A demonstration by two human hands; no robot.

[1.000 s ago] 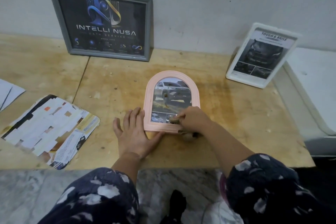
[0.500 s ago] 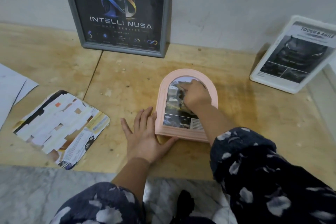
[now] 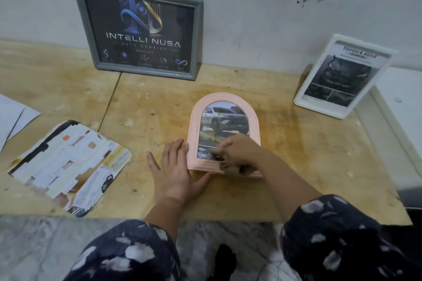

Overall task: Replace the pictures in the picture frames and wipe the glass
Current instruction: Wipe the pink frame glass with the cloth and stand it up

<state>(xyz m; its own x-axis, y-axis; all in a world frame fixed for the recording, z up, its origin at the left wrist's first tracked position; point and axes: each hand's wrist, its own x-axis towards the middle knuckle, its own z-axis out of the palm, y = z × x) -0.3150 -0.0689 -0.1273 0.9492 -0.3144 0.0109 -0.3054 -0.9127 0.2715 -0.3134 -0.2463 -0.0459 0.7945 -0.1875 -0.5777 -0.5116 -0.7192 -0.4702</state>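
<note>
Near the desk's (image 3: 296, 155) front edge, mid-way along, lies the pink frame (image 3: 225, 100), flat, glass up. Left hand (image 3: 175, 173) is spread open, palm down on the desk, fingers and thumb bracing the frame's near-left corner. Right hand (image 3: 237, 150) has its grip closed on a small wad, probably a cloth, pressed low on the glass; it's blurred. Risk now: push too hard and the frame could skid from the brace, or smear rather than clean.
</note>
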